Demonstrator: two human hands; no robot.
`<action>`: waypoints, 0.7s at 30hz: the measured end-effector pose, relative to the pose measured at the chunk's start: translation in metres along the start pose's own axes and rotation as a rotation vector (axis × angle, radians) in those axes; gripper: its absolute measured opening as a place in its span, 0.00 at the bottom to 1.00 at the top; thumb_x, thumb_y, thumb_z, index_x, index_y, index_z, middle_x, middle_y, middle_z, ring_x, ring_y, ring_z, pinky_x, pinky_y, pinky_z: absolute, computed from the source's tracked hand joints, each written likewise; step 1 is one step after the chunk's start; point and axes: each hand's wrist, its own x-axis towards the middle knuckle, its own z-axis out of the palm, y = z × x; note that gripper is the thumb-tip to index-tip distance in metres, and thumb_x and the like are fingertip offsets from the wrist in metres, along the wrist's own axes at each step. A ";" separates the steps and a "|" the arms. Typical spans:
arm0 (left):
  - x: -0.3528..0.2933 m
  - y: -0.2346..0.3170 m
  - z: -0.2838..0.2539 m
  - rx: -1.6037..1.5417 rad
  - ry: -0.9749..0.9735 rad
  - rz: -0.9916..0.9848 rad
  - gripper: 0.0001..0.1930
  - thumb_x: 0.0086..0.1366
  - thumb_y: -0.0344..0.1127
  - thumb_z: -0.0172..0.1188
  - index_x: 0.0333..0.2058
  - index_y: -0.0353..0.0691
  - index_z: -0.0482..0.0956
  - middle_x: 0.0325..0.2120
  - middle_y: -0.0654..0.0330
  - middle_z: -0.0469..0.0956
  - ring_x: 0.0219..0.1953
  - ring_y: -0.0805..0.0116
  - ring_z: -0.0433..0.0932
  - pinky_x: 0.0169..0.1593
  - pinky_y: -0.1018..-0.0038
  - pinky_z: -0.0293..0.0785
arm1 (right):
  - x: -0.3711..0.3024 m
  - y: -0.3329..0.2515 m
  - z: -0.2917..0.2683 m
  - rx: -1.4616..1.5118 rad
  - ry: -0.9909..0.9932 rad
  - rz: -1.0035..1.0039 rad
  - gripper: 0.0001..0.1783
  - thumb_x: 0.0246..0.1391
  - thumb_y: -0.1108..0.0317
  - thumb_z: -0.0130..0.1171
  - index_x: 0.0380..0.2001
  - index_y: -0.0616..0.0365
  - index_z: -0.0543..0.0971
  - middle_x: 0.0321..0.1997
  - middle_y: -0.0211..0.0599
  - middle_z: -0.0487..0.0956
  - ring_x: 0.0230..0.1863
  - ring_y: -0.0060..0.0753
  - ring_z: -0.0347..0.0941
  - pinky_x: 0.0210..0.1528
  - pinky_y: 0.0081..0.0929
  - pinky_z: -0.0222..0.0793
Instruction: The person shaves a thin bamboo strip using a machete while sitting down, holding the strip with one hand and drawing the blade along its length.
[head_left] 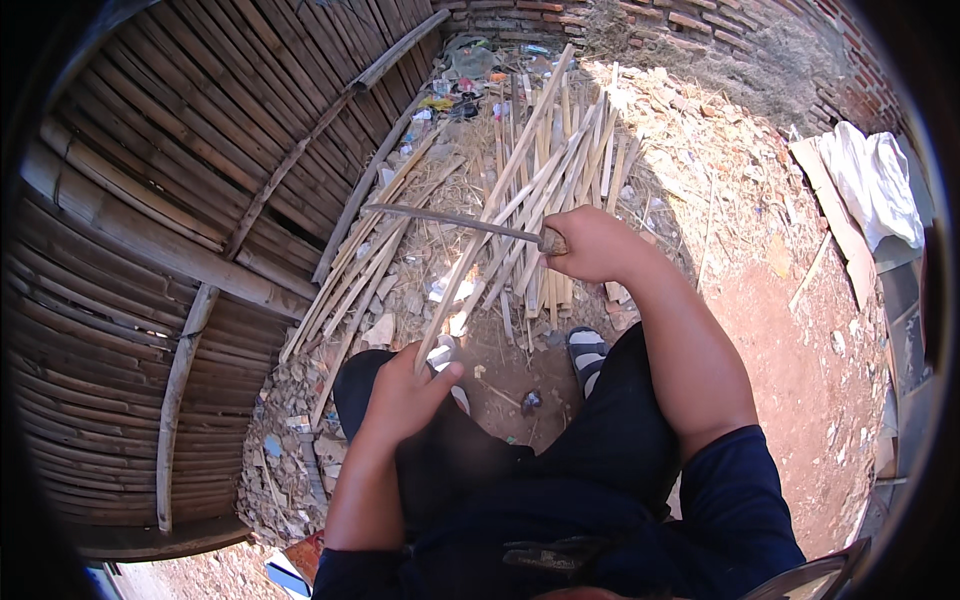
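Note:
My right hand (592, 245) is closed round the handle of a long-bladed knife (440, 216), its blade pointing left. The blade crosses a long pale bamboo strip (515, 160) partway along; whether the two touch I cannot tell. My left hand (408, 392) grips the near end of that strip beside my left knee, and the strip slants away up and to the right. Beyond my feet lies a loose pile of similar bamboo strips (590, 165) on the ground. More strips (375, 255) lie at the left, along the foot of the wall.
A slatted bamboo wall (130, 250) with pole battens rises close on my left. Rubble and litter (285, 475) cover the ground along it. A brick wall (690, 20) stands at the back. White cloth (875, 180) hangs at the right, beside a board (835, 215). Bare earth (770, 350) lies right.

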 end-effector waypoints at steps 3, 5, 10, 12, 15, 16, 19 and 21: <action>0.000 -0.003 0.002 -0.048 -0.001 0.026 0.31 0.66 0.47 0.72 0.57 0.27 0.77 0.22 0.73 0.68 0.25 0.82 0.66 0.29 0.79 0.63 | -0.013 -0.022 0.013 -0.032 -0.035 -0.203 0.20 0.51 0.54 0.72 0.41 0.57 0.82 0.31 0.51 0.83 0.39 0.61 0.81 0.42 0.53 0.75; 0.000 -0.004 0.001 -0.076 -0.009 0.031 0.30 0.67 0.47 0.72 0.57 0.27 0.77 0.23 0.73 0.69 0.26 0.82 0.67 0.30 0.79 0.64 | -0.021 -0.033 0.011 -0.054 -0.118 -0.257 0.20 0.51 0.54 0.73 0.41 0.56 0.82 0.31 0.51 0.83 0.39 0.61 0.81 0.42 0.54 0.75; 0.002 -0.003 -0.001 -0.091 -0.022 -0.025 0.30 0.67 0.46 0.72 0.57 0.28 0.78 0.22 0.73 0.69 0.27 0.82 0.67 0.32 0.79 0.65 | -0.010 0.019 0.001 0.073 0.048 -0.029 0.20 0.52 0.54 0.73 0.38 0.59 0.83 0.32 0.55 0.83 0.39 0.61 0.81 0.43 0.50 0.75; 0.003 -0.001 -0.001 -0.068 -0.031 -0.042 0.29 0.67 0.46 0.72 0.57 0.28 0.78 0.22 0.73 0.69 0.27 0.82 0.67 0.32 0.79 0.64 | -0.010 0.016 -0.005 0.040 0.013 0.071 0.24 0.52 0.55 0.72 0.49 0.58 0.83 0.40 0.55 0.84 0.45 0.60 0.81 0.49 0.49 0.76; 0.003 0.001 0.001 -0.073 -0.020 -0.034 0.29 0.67 0.45 0.72 0.57 0.28 0.78 0.21 0.73 0.68 0.26 0.82 0.67 0.31 0.79 0.64 | -0.015 0.001 0.001 0.012 -0.031 -0.014 0.25 0.52 0.55 0.71 0.48 0.59 0.83 0.39 0.55 0.84 0.45 0.60 0.81 0.50 0.51 0.76; 0.003 0.001 0.003 -0.081 -0.012 -0.026 0.29 0.67 0.45 0.72 0.57 0.28 0.78 0.21 0.73 0.68 0.26 0.82 0.67 0.31 0.79 0.64 | -0.015 -0.002 0.009 -0.004 -0.043 -0.097 0.23 0.52 0.55 0.71 0.45 0.60 0.82 0.35 0.55 0.83 0.43 0.61 0.81 0.47 0.52 0.75; 0.003 -0.003 0.006 -0.095 0.010 0.022 0.28 0.67 0.45 0.71 0.57 0.28 0.78 0.21 0.73 0.68 0.26 0.82 0.67 0.31 0.79 0.64 | -0.021 -0.019 0.012 0.021 -0.120 -0.187 0.23 0.50 0.54 0.74 0.43 0.58 0.83 0.31 0.53 0.82 0.40 0.62 0.81 0.44 0.54 0.74; 0.004 0.002 0.005 -0.078 -0.006 0.006 0.29 0.67 0.45 0.72 0.57 0.28 0.78 0.21 0.73 0.68 0.26 0.82 0.67 0.31 0.79 0.64 | -0.022 -0.008 0.006 0.029 -0.132 -0.176 0.24 0.49 0.54 0.74 0.44 0.57 0.83 0.31 0.54 0.82 0.40 0.62 0.81 0.44 0.52 0.74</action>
